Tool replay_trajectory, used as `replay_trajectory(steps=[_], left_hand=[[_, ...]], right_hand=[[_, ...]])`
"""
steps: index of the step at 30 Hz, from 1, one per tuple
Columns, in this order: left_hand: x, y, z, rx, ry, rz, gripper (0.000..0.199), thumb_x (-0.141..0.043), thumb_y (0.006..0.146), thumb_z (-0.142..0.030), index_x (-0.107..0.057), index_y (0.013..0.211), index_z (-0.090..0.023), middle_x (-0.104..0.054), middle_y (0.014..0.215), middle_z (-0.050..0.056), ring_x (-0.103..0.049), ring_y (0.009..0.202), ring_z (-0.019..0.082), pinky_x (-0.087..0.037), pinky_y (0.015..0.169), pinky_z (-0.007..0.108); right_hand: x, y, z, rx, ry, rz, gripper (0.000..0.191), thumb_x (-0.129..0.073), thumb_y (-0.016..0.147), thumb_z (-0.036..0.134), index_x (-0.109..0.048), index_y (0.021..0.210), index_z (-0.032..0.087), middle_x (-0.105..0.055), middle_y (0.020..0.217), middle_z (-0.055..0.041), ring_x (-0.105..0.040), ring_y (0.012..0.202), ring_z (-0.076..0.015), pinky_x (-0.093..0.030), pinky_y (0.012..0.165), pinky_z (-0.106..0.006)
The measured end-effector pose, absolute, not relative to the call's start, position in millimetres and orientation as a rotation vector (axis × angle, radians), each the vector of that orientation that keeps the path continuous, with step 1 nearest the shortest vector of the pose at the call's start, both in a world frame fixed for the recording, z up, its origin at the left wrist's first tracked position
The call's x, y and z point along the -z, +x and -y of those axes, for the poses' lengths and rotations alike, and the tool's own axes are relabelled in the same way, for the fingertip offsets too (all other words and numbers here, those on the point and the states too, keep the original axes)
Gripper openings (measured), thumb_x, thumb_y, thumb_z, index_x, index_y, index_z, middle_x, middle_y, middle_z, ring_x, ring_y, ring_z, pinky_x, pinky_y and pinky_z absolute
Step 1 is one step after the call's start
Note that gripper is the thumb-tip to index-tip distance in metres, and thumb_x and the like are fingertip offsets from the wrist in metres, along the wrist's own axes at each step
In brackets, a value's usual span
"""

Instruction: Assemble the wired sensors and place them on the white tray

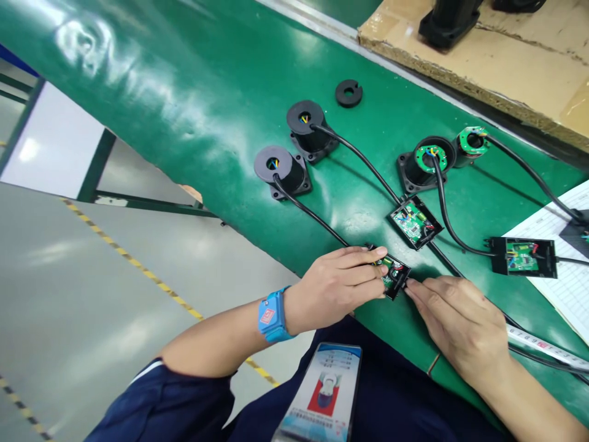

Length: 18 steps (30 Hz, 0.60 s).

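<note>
A small open black rectangular plastic box with a green circuit board inside (398,274) is held just right of and below the centre of the frame, above the near edge of a glossy green work surface (193,98). Across its upper left part are laid the fingers of the left hand (329,285), extended and close together; its thumb is hidden, so whether the box is pinched cannot be told. A bright blue wristband (276,316) is worn on that arm. At the box's lower right end, the thumb and forefinger of the right hand (464,319) are pressed together; what lies between them is hidden.

From the box's upper left end, a black cable (317,218) is run to a black cylindrical housing with a flat round cap and square base (281,172). A similar capped housing (313,132) is seen just beyond, joined by cable to a second open black box (415,222). A notched black ring (348,93) is placed near the upper centre. To the right are seen an uncapped black housing with a round green board (426,162), a third open black box (524,256), printed white paper (564,307) and a white measuring tape (547,348).
</note>
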<state>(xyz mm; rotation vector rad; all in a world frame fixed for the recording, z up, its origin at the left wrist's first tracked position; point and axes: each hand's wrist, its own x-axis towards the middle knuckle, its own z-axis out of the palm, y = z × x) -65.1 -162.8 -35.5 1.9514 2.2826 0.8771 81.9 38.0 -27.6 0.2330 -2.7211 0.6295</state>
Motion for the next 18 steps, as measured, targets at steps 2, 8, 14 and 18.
replay_trajectory(steps=[2, 8, 14, 18], left_hand=[[34.7, -65.7, 162.5, -0.874, 1.957, -2.269, 0.012, -0.065, 0.1, -0.026, -0.07, 0.091, -0.02, -0.081, 0.108, -0.003, -0.067, 0.125, 0.018, -0.052, 0.113, 0.028], [35.8, -66.4, 162.8, -0.857, 1.97, -2.242, 0.008, -0.067, 0.099, -0.026, -0.069, 0.094, -0.019, -0.08, 0.106, -0.002, -0.066, 0.127, 0.018, -0.05, 0.115, 0.03], [40.0, -65.5, 162.3, -0.905, 2.014, -2.25, 0.011, -0.067, 0.099, -0.027, -0.067, 0.094, -0.017, -0.08, 0.102, 0.002, -0.067, 0.126, 0.02, -0.052, 0.112, 0.031], [42.7, -65.2, 164.4, -0.876, 1.999, -2.26, 0.023, -0.063, 0.101, -0.031, -0.066, 0.119, -0.018, -0.079, 0.109, 0.004, -0.064, 0.13, 0.02, -0.052, 0.112, 0.032]], right_hand=[[28.4, 82.9, -38.1, -0.622, 0.246, 2.714, 0.029, -0.07, 0.088, 0.002, -0.067, 0.116, 0.011, -0.071, 0.093, -0.0069, -0.066, 0.086, -0.0164, -0.058, 0.083, -0.032], [31.6, 84.5, -40.3, -0.607, 0.294, 2.71, 0.033, -0.067, 0.088, -0.001, -0.067, 0.12, 0.008, -0.072, 0.099, -0.0087, -0.067, 0.093, -0.0186, -0.058, 0.086, -0.034], [32.5, 91.5, -44.0, -0.673, 0.242, 2.734, 0.034, -0.069, 0.089, 0.003, -0.067, 0.122, 0.01, -0.071, 0.1, -0.0067, -0.064, 0.091, -0.0155, -0.055, 0.085, -0.031], [35.6, 98.6, -45.8, -0.689, 0.172, 2.715, 0.036, -0.072, 0.088, 0.004, -0.066, 0.123, 0.013, -0.07, 0.099, -0.0054, -0.064, 0.089, -0.0149, -0.054, 0.084, -0.03]])
